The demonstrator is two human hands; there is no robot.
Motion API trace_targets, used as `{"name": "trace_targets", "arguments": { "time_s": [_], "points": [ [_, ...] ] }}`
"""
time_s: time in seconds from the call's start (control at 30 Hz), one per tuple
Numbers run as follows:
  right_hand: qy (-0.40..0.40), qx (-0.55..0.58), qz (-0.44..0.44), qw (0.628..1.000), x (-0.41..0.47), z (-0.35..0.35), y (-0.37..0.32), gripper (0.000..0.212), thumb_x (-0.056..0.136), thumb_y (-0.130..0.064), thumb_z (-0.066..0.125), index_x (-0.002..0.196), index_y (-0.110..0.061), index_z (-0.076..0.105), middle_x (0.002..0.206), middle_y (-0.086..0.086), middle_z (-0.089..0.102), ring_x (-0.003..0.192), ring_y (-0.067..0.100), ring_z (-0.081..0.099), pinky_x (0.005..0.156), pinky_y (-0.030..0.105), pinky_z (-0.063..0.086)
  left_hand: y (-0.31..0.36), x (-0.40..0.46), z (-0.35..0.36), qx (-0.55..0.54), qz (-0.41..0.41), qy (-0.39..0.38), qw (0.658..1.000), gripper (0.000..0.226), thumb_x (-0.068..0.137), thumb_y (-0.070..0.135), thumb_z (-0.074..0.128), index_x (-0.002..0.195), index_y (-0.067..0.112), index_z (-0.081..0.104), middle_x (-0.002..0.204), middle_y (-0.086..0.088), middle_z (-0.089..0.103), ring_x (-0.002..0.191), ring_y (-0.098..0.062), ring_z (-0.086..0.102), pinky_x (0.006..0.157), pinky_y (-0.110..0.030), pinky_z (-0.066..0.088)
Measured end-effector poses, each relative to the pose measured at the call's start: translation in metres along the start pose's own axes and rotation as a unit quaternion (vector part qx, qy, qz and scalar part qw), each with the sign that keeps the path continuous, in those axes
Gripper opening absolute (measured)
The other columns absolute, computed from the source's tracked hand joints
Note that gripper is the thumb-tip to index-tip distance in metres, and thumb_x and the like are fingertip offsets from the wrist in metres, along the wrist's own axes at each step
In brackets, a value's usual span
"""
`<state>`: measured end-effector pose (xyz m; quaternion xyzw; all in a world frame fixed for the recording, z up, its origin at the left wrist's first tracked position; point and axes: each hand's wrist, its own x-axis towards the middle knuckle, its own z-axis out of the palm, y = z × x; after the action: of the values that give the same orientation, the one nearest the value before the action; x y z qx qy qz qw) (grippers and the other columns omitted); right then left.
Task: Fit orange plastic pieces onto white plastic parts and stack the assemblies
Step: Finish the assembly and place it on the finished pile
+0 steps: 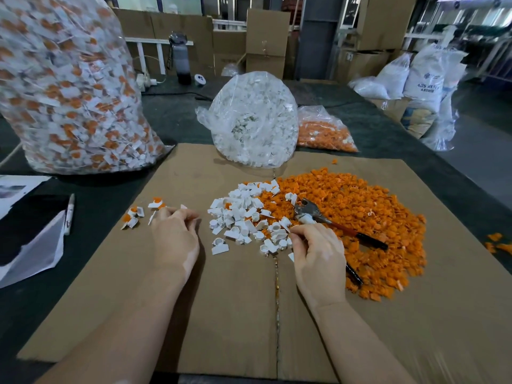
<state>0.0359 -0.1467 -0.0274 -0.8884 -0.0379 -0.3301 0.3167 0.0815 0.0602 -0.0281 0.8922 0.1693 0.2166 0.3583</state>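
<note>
Head view shows my left hand (176, 234) beside the few finished pieces (144, 213) on the cardboard (235, 314), fingers curled; whether that grip pinches anything I cannot tell. My right hand (318, 253) reaches into the white parts (243, 220), its grip pinching at one, though blur hides which. The orange pieces (360, 217) are heaped just right of them, pliers (327, 220) lying on top, so both feeds sit within reach. Bare cardboard nearest me leaves room for stacking; bags crowd the far bench (177, 120).

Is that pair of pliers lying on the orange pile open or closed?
Open. The pliers lie on the orange pieces, their two dark handles splayed well apart.
</note>
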Motion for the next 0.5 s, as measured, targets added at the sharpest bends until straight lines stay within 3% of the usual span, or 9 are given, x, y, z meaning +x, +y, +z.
{"name": "trace_targets", "arguments": {
  "time_s": [0.13, 0.23, 0.3, 0.37, 0.5],
  "points": [
    [-0.002, -0.025, 0.013, 1.000, -0.001, 0.001, 0.001, 0.010, 0.079, 0.001, 0.071, 0.084, -0.007, 0.071, 0.083, 0.004, 0.068, 0.082, 0.028, 0.062, 0.074, 0.038, 0.041, 0.005, -0.006, -0.001, 0.052, 0.028, 0.015, 0.998, 0.026, 0.090, 0.011, 0.057, 0.114, 0.014, 0.066, 0.126, -0.009, 0.051, 0.125, -0.029, 0.034, 0.104, -0.035, 0.026],
    [0.005, -0.042, 0.023, 0.999, 0.000, 0.002, 0.001, 0.013, 0.078, 0.002, 0.071, 0.085, -0.008, 0.071, 0.084, 0.004, 0.068, 0.083, 0.027, 0.062, 0.075, 0.035, 0.036, 0.015, -0.017, -0.002, -0.006, 0.092, 0.025, 0.995, 0.023, 0.084, 0.008, 0.065, 0.106, 0.014, 0.069, 0.108, -0.003, 0.053, 0.115, -0.027, 0.040, 0.097, -0.028, 0.025],
    [0.015, -0.053, 0.039, 0.998, 0.000, 0.002, 0.001, 0.013, 0.078, 0.002, 0.070, 0.085, -0.009, 0.071, 0.083, 0.003, 0.068, 0.082, 0.027, 0.061, 0.076, 0.035, 0.034, 0.025, -0.025, -0.001, -0.044, 0.169, -0.015, 0.985, 0.016, 0.081, 0.006, 0.069, 0.096, 0.012, 0.072, 0.091, 0.005, 0.052, 0.096, -0.023, 0.048, 0.086, -0.022, 0.033],
    [0.028, -0.073, 0.054, 0.995, 0.000, 0.001, 0.001, 0.013, 0.076, 0.002, 0.071, 0.083, -0.010, 0.071, 0.080, 0.003, 0.067, 0.079, 0.027, 0.061, 0.076, 0.035, 0.032, 0.035, -0.034, 0.002, -0.052, 0.239, -0.071, 0.967, 0.010, 0.081, 0.008, 0.070, 0.090, 0.012, 0.073, 0.081, 0.011, 0.051, 0.085, -0.015, 0.048, 0.074, -0.014, 0.031],
    [0.049, -0.113, 0.083, 0.989, 0.000, 0.001, 0.000, 0.017, 0.070, 0.004, 0.071, 0.077, -0.012, 0.070, 0.074, 0.002, 0.065, 0.075, 0.028, 0.059, 0.075, 0.032, 0.022, 0.047, -0.047, 0.015, -0.022, 0.289, -0.165, 0.943, 0.019, 0.088, 0.024, 0.062, 0.105, 0.019, 0.069, 0.093, 0.007, 0.057, 0.090, -0.010, 0.049, 0.073, -0.013, 0.032]
  ]
}}
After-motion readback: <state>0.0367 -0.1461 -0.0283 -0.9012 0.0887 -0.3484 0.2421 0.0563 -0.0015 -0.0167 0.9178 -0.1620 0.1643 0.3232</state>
